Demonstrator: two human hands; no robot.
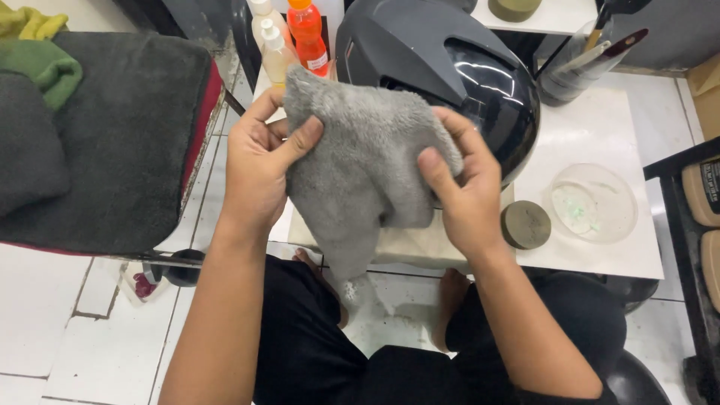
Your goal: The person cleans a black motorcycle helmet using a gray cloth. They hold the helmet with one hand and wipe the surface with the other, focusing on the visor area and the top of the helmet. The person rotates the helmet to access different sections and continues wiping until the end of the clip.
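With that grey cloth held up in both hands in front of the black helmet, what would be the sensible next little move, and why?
Probably lower the grey cloth onto the shiny black helmet. Left hand and right hand each pinch an upper edge, so the cloth hangs spread and loose just in front of the shell, not yet pressed to it. The helmet sits on the white table, close behind.

Cloth [360, 165]: grey, fluffy microfibre, crumpled, held up in air between both hands, not resting on anything. Upper edge stretched across, top left corner pinched by left hand [259, 161], thumb pressed on front face. Right side gathered in right hand [465, 191], thumb on front, fingers behind. Lower part hangs loose, narrowing to drooping tail below hands. Cloth hangs in front of helmet [450, 75], covering its lower left part.

Helmet: glossy black, rounded, dark visor, sits near left edge of white table [600, 135], behind cloth.
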